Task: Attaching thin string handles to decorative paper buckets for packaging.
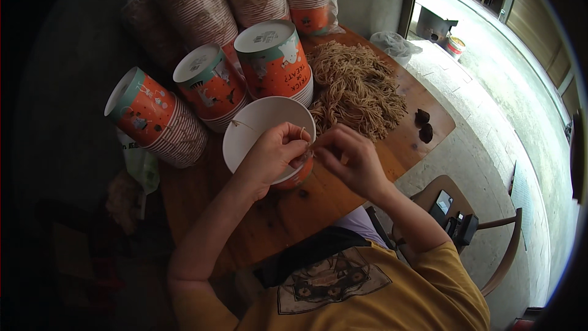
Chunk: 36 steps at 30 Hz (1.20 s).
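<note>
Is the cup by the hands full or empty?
Empty: the paper cup lies tipped, its white inside bare apart from one thin string, by the left hand.

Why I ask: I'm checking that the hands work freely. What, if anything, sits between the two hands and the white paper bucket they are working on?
Nothing visible does. The left hand grips the rim of the white paper bucket, and the right hand meets it there, pinching a thin string.
</note>
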{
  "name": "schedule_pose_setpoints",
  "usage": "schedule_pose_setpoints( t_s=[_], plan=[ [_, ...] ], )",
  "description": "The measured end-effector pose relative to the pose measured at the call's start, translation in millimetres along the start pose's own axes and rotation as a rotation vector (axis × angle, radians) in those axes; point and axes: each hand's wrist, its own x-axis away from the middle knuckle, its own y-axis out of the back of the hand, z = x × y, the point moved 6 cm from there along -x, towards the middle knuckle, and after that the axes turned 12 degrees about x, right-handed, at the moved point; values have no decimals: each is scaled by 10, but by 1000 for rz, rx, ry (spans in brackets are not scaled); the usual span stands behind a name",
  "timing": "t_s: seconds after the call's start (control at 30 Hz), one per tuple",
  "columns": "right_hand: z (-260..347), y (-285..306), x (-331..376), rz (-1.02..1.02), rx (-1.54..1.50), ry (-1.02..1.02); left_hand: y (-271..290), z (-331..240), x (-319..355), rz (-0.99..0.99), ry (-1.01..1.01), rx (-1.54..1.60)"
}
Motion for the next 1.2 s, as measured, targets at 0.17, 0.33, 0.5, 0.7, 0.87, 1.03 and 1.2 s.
schedule_pose_setpoints(
  t_s=[0.17,0.33,0.5,0.7,0.87,1.03,1.2],
  plan=[
    [-113,88,-114,-26,-41,-4,-30,15,-24,29,30,60],
    [-235,-46,33,-1,-97,-193,-3,52,-38,72,41,105],
    [-213,-112,105,12,-67,-227,7,60,-57,75,57,125],
    [-85,-193,87,62,-144,-368,25,44,-86,95,87,127],
    [24,-191,42,-78,69,-189,21,46,-86,54,151,182],
    [138,-184,37,-49,279,73,43,104,-99,15,156,150],
    [123,-54,13,117,287,173,92,153,-124,12,148,106]
  ],
)
